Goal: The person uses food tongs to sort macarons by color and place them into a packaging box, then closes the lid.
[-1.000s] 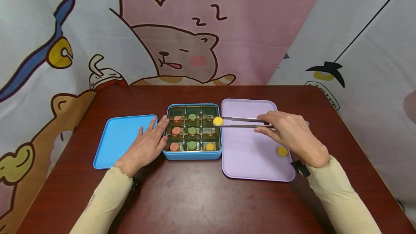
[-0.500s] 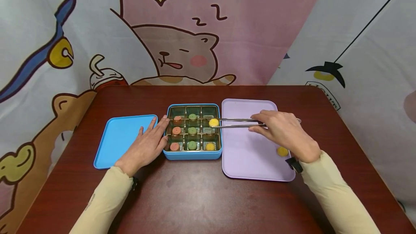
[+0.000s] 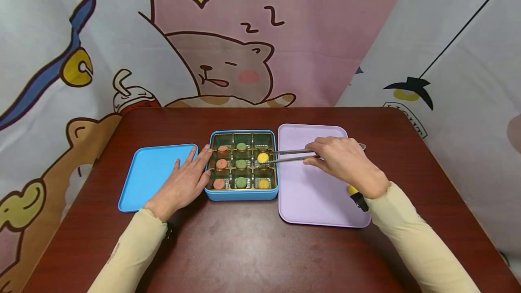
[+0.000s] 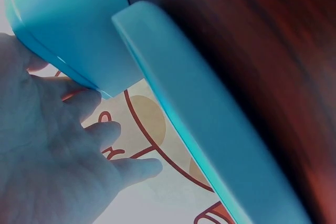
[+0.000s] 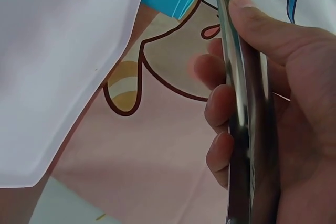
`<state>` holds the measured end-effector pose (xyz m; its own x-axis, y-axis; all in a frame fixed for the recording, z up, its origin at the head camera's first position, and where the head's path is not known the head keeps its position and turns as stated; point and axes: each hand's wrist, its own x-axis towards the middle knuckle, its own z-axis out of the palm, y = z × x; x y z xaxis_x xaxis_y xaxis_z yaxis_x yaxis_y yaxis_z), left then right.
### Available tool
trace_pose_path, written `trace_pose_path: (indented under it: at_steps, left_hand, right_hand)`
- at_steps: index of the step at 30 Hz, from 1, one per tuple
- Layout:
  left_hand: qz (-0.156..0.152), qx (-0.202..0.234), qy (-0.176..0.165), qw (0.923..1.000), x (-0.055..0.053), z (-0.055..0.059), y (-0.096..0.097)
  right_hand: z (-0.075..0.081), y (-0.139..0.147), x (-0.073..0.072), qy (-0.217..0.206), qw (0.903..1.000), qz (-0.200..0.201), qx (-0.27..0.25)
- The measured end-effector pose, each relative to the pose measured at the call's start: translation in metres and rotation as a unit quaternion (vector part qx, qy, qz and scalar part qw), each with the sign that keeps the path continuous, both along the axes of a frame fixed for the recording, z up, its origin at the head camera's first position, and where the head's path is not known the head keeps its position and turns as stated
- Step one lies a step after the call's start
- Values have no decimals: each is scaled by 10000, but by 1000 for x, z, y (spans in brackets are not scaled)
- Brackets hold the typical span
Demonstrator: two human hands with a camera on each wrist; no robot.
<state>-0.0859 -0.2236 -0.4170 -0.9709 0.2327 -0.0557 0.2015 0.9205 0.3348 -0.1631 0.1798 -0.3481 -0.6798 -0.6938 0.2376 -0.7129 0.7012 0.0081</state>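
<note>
My right hand (image 3: pixel 346 164) grips metal tongs (image 3: pixel 295 155), also seen running through the fingers in the right wrist view. Between the tong tips is a round yellow piece (image 3: pixel 262 158), at the middle compartment of the right column in a blue divided box (image 3: pixel 244 196). The front compartment there holds another yellow piece; the back one shows none. Orange pieces (image 3: pixel 221 164) fill the left column and green pieces (image 3: pixel 241 164) the middle one. My left hand (image 3: pixel 179 191), fingers extended, rests against the box's left side; the left wrist view shows its fingertips at the blue wall.
A lilac tray (image 3: pixel 313 207) lies right of the box, with one yellow piece (image 3: pixel 352 189) partly hidden by my right wrist. The blue lid (image 3: pixel 150 171) lies flat to the left, partly under my left hand. A printed cloth hangs behind the brown table (image 3: pixel 244 248).
My right hand has moved left with the tongs, bringing the yellow piece from the box's right rim into the middle right compartment. My left hand has stayed put.
</note>
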Motion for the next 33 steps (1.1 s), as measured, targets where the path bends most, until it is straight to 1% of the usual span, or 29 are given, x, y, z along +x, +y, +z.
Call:
trace_pose_path:
  at_steps: [20, 33]
  left_hand:
    - [4, 7, 14, 10000, 0, 0, 1]
    - [8, 27, 41, 10000, 0, -1, 0]
  right_hand:
    - [12, -30, -2, 279, 9978, -42, 598]
    - [17, -41, 2, 373, 9963, -78, 766]
